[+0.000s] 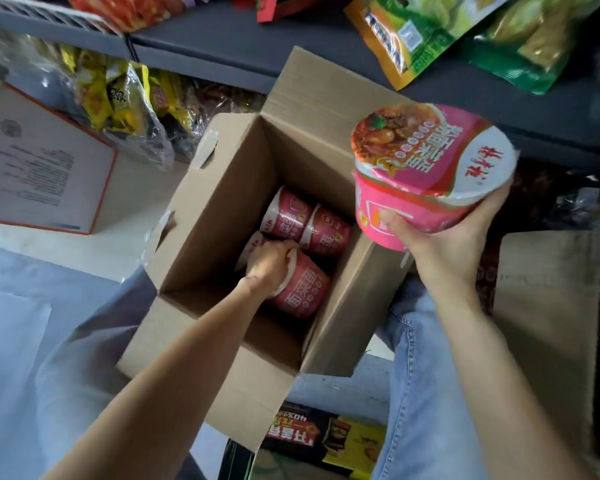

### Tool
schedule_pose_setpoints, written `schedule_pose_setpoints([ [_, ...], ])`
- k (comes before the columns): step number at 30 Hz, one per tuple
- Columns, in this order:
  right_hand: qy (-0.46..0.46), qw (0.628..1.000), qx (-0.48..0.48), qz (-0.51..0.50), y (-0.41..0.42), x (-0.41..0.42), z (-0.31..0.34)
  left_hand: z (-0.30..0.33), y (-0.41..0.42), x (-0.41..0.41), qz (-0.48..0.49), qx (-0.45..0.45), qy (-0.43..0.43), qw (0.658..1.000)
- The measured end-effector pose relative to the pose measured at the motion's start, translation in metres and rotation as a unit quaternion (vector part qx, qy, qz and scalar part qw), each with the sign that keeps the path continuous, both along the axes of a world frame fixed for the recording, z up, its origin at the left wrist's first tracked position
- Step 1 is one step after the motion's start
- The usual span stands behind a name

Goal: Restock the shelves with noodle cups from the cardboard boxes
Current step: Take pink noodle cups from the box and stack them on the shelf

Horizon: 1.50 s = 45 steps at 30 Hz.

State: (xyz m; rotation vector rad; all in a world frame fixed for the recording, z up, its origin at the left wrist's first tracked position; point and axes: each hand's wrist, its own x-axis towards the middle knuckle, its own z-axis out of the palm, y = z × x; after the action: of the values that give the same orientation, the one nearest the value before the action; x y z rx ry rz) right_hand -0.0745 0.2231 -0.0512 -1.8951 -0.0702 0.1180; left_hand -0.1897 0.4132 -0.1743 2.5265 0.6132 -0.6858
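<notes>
Mid-unload: one noodle cup out, three left in the open box, none seen shelved yet.

Our right hand (454, 233) is wrapped around a pink noodle cup (430, 168), held up clear of the cardboard box (222, 188) and just below the grey shelf (229, 39). Our left hand (271, 266) is down inside the box, fingers curled over the nearest cup in the box (298, 289); two more cups (309, 225) lie on their sides beside it at the bottom. The box looks mostly emptied, so we judge this carton near its end. The shelf above carries only snack bags (426, 32); no cups placed there in view. Another flattened or open carton (548, 306) sits to the right; contents hidden.
</notes>
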Motion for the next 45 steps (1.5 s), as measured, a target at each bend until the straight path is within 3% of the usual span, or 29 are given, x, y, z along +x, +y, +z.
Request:
schedule_pose_setpoints([
  [2,0.0,1.0,0.006,0.011,0.0,-0.002,-0.003,-0.002,0.008,0.001,0.015,-0.017,0.008,1.0],
  [5,0.005,0.999,0.017,0.034,-0.001,0.0,-0.003,-0.013,0.02,0.004,-0.051,0.092,0.03,0.994],
  [8,0.004,0.998,0.027,0.05,-0.004,0.003,-0.003,-0.02,0.015,0.004,-0.15,0.119,0.041,0.981],
  [12,-0.008,0.998,0.023,0.06,-0.004,0.003,-0.003,-0.027,-0.004,0.008,-0.238,0.159,0.157,0.945],
  [15,-0.024,0.997,0.016,0.071,-0.002,0.003,-0.006,-0.031,-0.015,0.015,-0.256,0.189,0.182,0.93],
  [19,-0.036,0.996,-0.011,0.085,-0.003,0.004,-0.009,-0.044,-0.021,0.015,-0.305,0.169,0.152,0.925],
  [22,-0.032,0.995,-0.018,0.093,-0.004,0.006,-0.008,-0.049,-0.008,0.026,-0.328,0.093,0.138,0.93],
  [25,-0.024,0.995,-0.008,0.098,-0.005,0.009,-0.007,-0.038,0.0,0.051,-0.406,0.041,0.136,0.903],
  [29,-0.022,0.995,-0.01,0.099,-0.005,0.01,-0.004,-0.034,-0.004,0.078,-0.492,0.055,0.183,0.849],
  [34,0.002,0.996,0.013,0.094,-0.005,0.01,-0.001,-0.038,0.001,0.081,-0.508,0.059,0.158,0.845],
  [36,0.004,0.996,0.014,0.087,-0.003,0.009,0.002,-0.03,0.008,0.074,-0.48,0.06,0.14,0.864],
  [38,0.003,0.996,0.02,0.083,0.0,0.006,0.004,-0.014,0.019,0.062,-0.411,0.047,0.101,0.905],
  [42,-0.001,0.996,0.045,0.078,0.006,-0.007,0.014,0.035,0.039,0.025,-0.206,-0.012,-0.028,0.978],
  [45,-0.009,0.996,0.054,0.077,0.008,-0.024,0.031,0.08,0.043,-0.006,-0.057,-0.03,-0.138,0.988],
])
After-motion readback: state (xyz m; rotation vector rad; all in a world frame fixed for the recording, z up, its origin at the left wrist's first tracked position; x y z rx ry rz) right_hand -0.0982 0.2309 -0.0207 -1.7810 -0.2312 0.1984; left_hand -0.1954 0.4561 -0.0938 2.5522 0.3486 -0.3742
